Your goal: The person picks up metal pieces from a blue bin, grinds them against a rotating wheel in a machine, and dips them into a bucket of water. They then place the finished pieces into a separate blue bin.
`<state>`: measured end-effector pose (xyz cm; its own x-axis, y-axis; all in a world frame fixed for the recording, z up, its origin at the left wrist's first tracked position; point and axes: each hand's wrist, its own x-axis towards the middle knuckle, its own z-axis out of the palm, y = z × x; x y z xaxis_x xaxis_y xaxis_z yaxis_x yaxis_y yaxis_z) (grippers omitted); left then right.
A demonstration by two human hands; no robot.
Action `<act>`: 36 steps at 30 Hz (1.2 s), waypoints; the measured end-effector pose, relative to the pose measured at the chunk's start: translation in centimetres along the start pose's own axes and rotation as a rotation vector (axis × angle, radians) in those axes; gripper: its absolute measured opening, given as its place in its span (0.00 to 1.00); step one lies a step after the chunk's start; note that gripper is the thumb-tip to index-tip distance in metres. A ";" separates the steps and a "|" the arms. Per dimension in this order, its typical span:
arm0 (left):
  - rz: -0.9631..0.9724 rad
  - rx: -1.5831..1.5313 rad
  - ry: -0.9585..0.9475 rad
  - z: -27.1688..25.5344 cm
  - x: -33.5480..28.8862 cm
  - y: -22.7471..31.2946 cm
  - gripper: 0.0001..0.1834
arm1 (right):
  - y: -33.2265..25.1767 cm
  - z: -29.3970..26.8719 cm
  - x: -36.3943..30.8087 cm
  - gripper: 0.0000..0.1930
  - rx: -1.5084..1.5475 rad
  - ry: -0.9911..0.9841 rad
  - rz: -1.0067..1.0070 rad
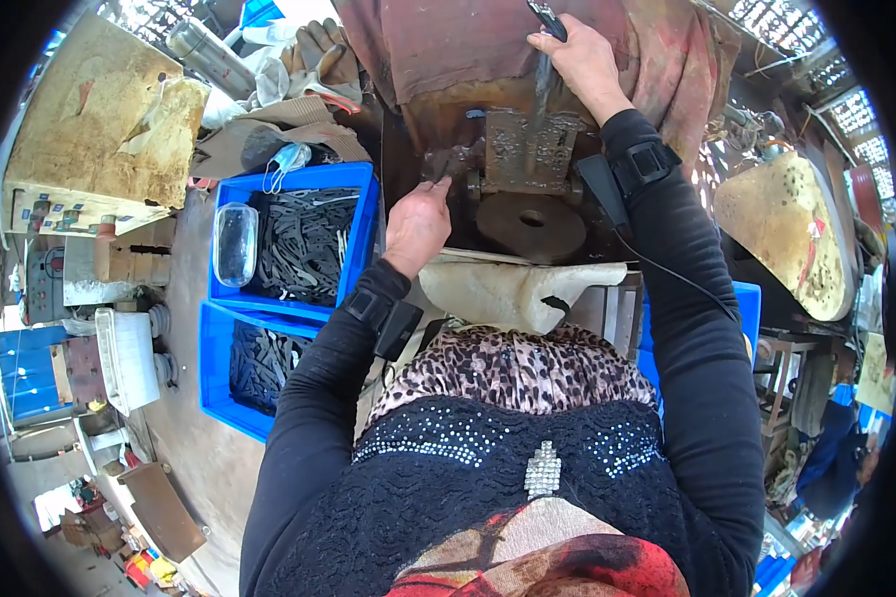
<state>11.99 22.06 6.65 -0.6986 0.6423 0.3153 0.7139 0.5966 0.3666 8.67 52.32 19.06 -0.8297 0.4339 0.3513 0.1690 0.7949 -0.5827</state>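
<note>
Right hand [581,66] grips lever [542,92]

A metal block [505,141] stands beyond the round disc [501,229]. The lever's long axis runs forward, its black handle [548,20] in that hand. Left of the block, I cannot tell whether the left hand [418,225] grips anything.

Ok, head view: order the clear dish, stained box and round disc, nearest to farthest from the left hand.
1. Round disc, right of the left hand.
2. Clear dish, left, at the upper blue bin.
3. Stained box, upper left.
</note>
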 end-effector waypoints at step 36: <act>0.264 -0.058 0.134 2.8 6.7 -1.8 0.11 | -1.4 -4.4 -24.2 0.15 0.244 -0.259 -0.256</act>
<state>6.12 26.68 5.63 -0.4923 0.6997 0.5178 0.8703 0.3869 0.3047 30.89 42.60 14.58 -0.9396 0.0903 0.3303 -0.1650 0.7258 -0.6678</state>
